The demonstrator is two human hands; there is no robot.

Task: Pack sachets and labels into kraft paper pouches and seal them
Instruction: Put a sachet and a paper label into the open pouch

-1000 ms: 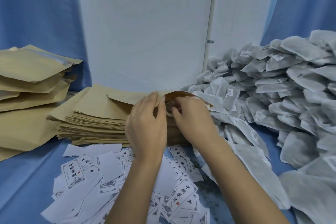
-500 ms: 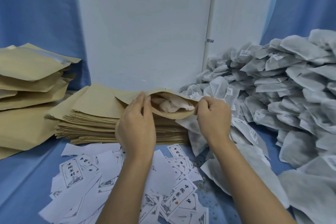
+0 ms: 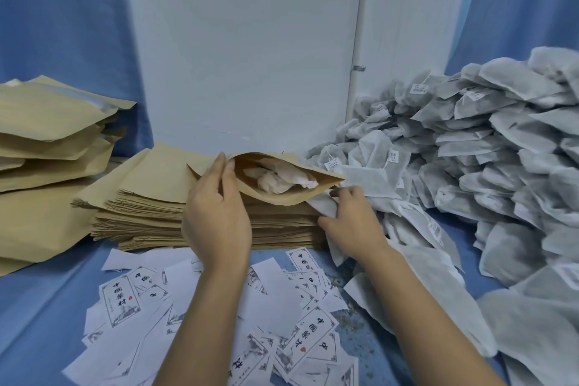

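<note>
A kraft paper pouch [image 3: 326,180] lies on top of a stack of flat pouches [image 3: 150,213], its mouth spread wide toward me with white sachets showing inside. My left hand [image 3: 216,216] pinches the pouch's left rim between thumb and fingers. Just right of the pouch mouth, my right hand [image 3: 351,222] grips a white sachet [image 3: 324,208] at the edge of the big sachet pile [image 3: 470,160]. Printed paper labels [image 3: 313,338] lie scattered on the blue table in front of me.
Filled kraft pouches [image 3: 47,135] are heaped at the far left. A white wall panel stands behind the stack, with blue curtains on both sides. Loose crumbs speckle the blue tabletop [image 3: 37,307] near the labels.
Both hands were together at the pouch mouth. The mouth has spread open, and my right hand has left it, moving right and down to take hold of a sachet.
</note>
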